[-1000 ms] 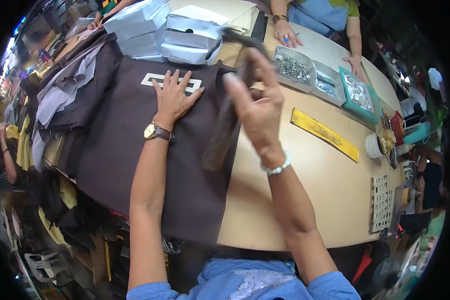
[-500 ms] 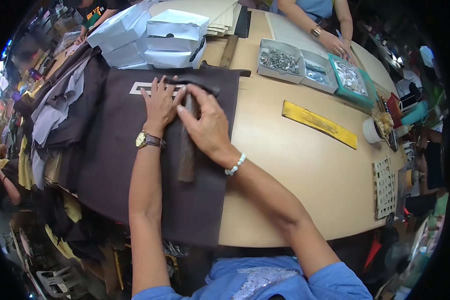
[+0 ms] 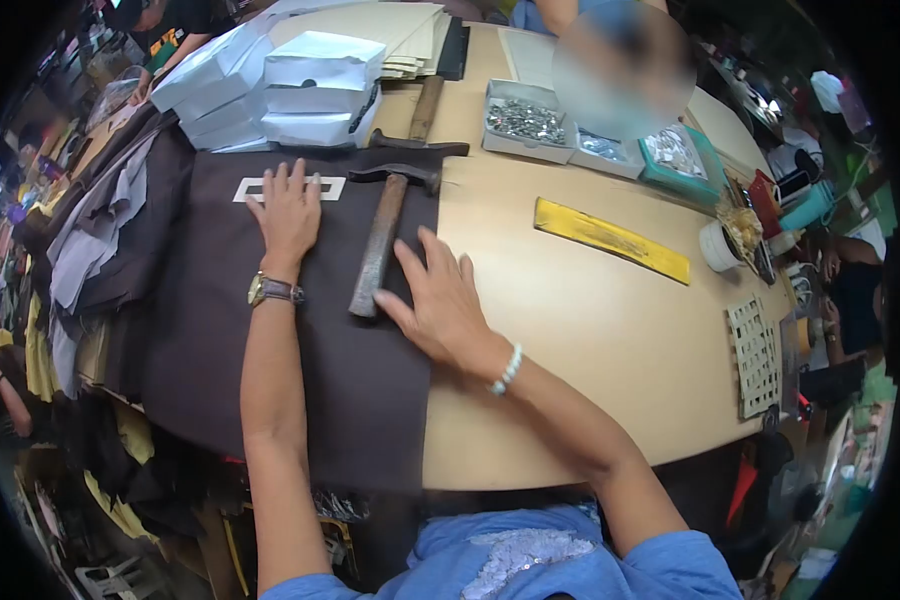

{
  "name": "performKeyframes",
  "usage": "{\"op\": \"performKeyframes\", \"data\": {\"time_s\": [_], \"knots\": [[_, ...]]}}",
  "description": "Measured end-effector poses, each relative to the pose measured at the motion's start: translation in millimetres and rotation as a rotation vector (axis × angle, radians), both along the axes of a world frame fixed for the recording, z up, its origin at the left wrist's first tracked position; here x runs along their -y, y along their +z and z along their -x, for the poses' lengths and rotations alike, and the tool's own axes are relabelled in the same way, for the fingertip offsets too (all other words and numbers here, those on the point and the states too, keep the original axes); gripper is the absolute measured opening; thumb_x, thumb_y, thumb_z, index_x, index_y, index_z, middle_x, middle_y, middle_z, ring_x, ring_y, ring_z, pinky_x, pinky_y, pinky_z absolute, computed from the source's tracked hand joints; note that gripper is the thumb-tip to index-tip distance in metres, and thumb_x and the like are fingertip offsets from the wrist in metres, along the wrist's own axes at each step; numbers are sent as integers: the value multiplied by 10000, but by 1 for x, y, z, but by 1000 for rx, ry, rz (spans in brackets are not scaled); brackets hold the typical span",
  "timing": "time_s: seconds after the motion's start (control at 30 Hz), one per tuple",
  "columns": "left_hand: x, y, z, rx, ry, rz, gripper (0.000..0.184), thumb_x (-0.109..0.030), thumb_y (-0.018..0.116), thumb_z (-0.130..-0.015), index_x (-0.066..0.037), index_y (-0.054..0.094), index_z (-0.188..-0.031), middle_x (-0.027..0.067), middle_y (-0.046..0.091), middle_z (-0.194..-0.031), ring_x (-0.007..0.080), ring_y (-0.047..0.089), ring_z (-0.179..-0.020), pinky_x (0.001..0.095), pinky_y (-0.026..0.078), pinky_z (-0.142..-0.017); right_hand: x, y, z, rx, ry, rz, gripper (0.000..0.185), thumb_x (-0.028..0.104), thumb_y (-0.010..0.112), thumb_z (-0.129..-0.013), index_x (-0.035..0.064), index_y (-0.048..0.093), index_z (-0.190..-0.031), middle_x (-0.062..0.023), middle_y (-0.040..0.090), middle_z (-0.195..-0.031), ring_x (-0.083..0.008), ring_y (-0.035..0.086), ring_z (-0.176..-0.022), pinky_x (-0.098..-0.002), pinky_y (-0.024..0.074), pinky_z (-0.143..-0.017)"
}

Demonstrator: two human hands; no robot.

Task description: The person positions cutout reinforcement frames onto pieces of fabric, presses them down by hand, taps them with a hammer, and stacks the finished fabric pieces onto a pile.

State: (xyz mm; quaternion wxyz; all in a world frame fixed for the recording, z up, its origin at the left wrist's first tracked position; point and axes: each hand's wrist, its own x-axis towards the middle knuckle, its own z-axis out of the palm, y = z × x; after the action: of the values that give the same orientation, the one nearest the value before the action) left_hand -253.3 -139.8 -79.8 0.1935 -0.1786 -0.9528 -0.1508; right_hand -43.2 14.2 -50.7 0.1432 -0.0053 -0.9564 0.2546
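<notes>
My left hand (image 3: 288, 228) lies flat with its fingers spread over a white rectangular frame (image 3: 332, 188), which has a cut-out in its middle. The frame rests on a sheet of dark brown material (image 3: 205, 300). To the right of that hand lies a hammer (image 3: 378, 250), its worn handle pointing toward me and its head at the far end. Beside the handle my right hand (image 3: 445, 308) is open, fingers apart, above the edge of the sheet. Its thumb is close to the handle's end; I cannot tell whether they touch.
A second hammer (image 3: 426, 112) lies beyond, beside stacked white boxes (image 3: 320, 75). A yellow bar (image 3: 610, 240) is on the table (image 3: 550, 370) to the right. Farther back stand a box of metal parts (image 3: 525, 120) and a teal tray (image 3: 682, 160). Folded cloth (image 3: 95, 220) is piled left.
My right hand has drawn back from beside my left hand, toward me and to the right. The hammer now lies farther right of the left hand, more slanted. The view has shifted a little.
</notes>
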Motion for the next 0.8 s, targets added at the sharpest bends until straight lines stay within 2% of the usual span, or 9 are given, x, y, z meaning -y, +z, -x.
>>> {"op": "performKeyframes", "data": {"time_s": [0.2,0.3,0.37,0.43,0.5,0.57,0.63,0.7,0.8], "knots": [[8,-1,1,54,152,143,527,-455,396,-928,-158,452,-1360,145,343,-1452,396,232,-1359,732,128,-994,-45,2,-116,237,-25,-272,667,482,554,-845,57,415,-1340,-214,332,-1404,-373,278,-1329,-655,220,-1010],[10,-2,3,91,179,208,523,-459,382,-935,-204,411,-1390,116,326,-1468,373,252,-1357,729,169,-978,-73,12,-179,337,-250,-280,672,485,555,-843,83,404,-1360,-206,323,-1414,-373,274,-1332,-656,205,-1017],[23,-20,22,-13,107,468,455,-371,353,-963,-195,411,-1378,59,341,-1462,327,268,-1359,671,246,-1001,-85,15,-217,362,-408,-236,651,469,554,-846,87,418,-1356,-200,327,-1419,-371,280,-1331,-650,202,-1023],[19,0,14,113,122,374,512,-421,347,-963,-202,343,-1425,85,267,-1503,339,229,-1375,668,214,-1017,-94,14,-255,337,-530,-214,624,448,553,-850,86,439,-1344,-194,338,-1419,-371,291,-1327,-644,201,-1028],[13,-8,15,-1005,-36,380,249,-312,506,-918,-116,658,-890,62,612,-724,241,574,-617,409,440,-555,-94,-1,-279,263,-594,-199,591,423,554,-853,80,466,-1326,-190,356,-1413,-372,308,-1318,-638,205,-1031],[3,25,-6,-1249,-54,589,236,-281,454,-929,-163,609,-796,47,580,-723,211,552,-633,387,416,-540,-93,-9,-289,162,-610,-213,544,382,561,-842,65,512,-1282,-186,408,-1381,-372,354,-1292,-616,232,-1029],[23,-15,40,-1221,-16,543,241,-309,453,-923,-165,640,-876,49,597,-754,223,577,-654,408,434,-544,-95,-13,-289,65,-598,-169,538,370,564,-834,60,519,-1271,-183,429,-1364,-372,371,-1280,-608,246,-1024],[36,-26,84,-1264,-291,458,260,-331,445,-931,-170,644,-882,71,596,-757,254,584,-662,438,444,-552,-95,-14,-288,8,-616,-163,503,338,572,-820,64,544,-1241,-172,445,-1352,-365,384,-1273,-589,258,-1027],[33,-41,100,-1197,-317,415,259,-335,450,-929,-175,646,-875,77,596,-761,266,584,-667,444,444,-556,-93,-11,-288,-13,-611,-144,472,307,592,-806,69,567,-1212,-165,451,-1348,-363,391,-1268,-574,256,-1037]]}}
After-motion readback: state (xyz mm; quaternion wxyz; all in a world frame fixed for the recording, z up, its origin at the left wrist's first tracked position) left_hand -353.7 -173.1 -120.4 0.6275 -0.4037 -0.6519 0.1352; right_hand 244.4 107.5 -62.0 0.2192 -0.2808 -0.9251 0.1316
